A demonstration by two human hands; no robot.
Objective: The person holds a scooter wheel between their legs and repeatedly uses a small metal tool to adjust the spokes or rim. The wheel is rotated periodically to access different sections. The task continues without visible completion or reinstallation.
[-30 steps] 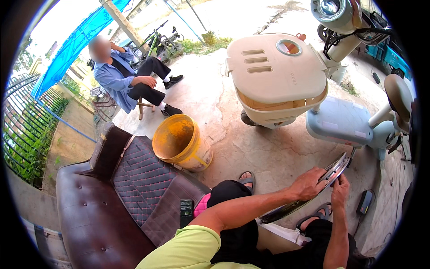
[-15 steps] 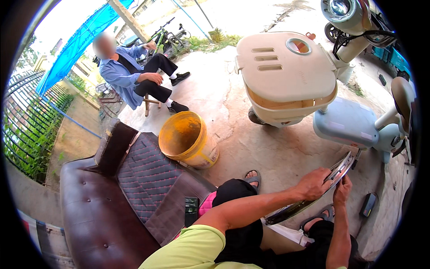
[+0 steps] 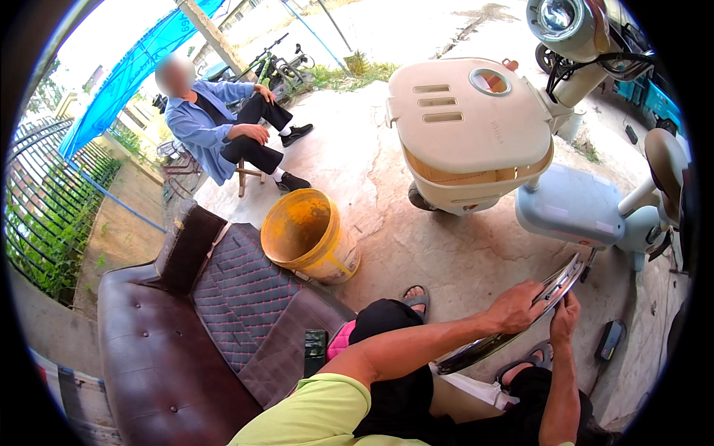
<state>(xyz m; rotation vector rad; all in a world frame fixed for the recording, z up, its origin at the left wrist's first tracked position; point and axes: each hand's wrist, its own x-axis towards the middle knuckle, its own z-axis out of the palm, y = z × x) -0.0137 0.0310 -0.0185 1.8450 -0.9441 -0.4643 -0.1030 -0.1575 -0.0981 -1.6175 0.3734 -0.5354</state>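
A silver wheel rim [image 3: 483,352], seen nearly edge-on, slants in front of my knees at the lower right. My left hand [image 3: 513,306] is closed on its upper part, the fingers curled over the near side. On the other side my right hand [image 3: 565,318] grips the same rim, thumb up near its edge. The rim's lower end lies over my legs, close to a sandalled foot [image 3: 520,366]. My left forearm hides some of it. Whether a tyre or spokes are on it I cannot tell.
An electric scooter [image 3: 569,201] with a lidded cream basket [image 3: 465,111] stands ahead on the right. A yellow bucket [image 3: 346,253] is beside the brown sofa [image 3: 141,357], where a dark phone [image 3: 315,353] lies. Another person [image 3: 204,123] sits on a stool. A dark device [image 3: 611,340] rests at right.
The seated person's raised hand has come down to the knee. My view has shifted slightly; both my hands keep their hold on the rim with little movement.
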